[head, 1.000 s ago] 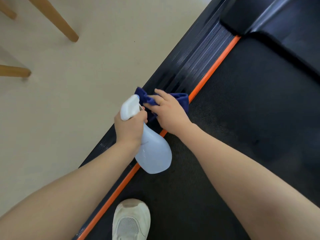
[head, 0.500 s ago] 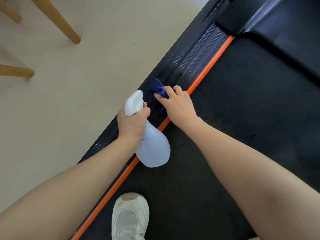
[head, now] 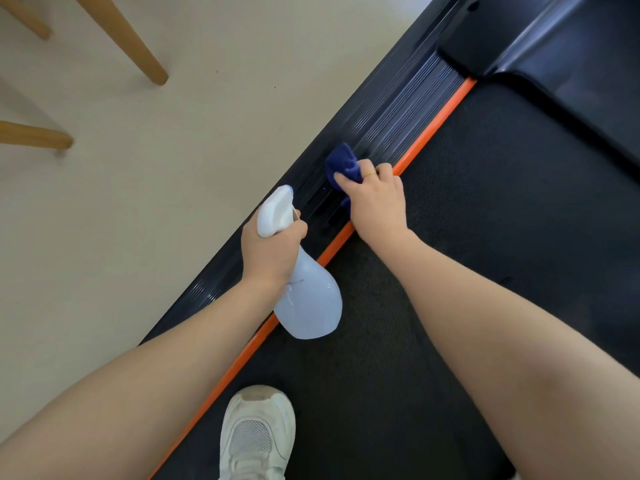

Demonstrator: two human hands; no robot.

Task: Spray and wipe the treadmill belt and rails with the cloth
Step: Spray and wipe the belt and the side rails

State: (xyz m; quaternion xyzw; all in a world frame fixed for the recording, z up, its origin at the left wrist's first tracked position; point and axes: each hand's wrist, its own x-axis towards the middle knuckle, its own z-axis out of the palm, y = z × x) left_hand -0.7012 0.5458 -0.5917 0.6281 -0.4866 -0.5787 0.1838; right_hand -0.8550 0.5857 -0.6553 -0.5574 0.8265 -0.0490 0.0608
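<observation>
Right hand (head: 375, 202) gripping bunched blue cloth (head: 343, 164), pressed on ribbed left side rail (head: 398, 123) just beside orange strip (head: 434, 124). Left hand (head: 270, 251) gripping neck of white spray bottle (head: 308, 299), held above rail edge. Black belt (head: 485, 209) to the right; white shoe (head: 256, 434) on belt.

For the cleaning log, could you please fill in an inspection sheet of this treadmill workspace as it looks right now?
Surface: black treadmill belt, orange strip, ribbed left side rail.
Job's things: blue cloth on the rail; white spray bottle held above the strip.
Clutter: nothing seen.
Grippers: left hand grips the bottle neck; right hand holds the cloth against the rail.
Cables: nothing seen.
Surroundings: beige floor, wooden furniture legs, white shoe on the belt.
</observation>
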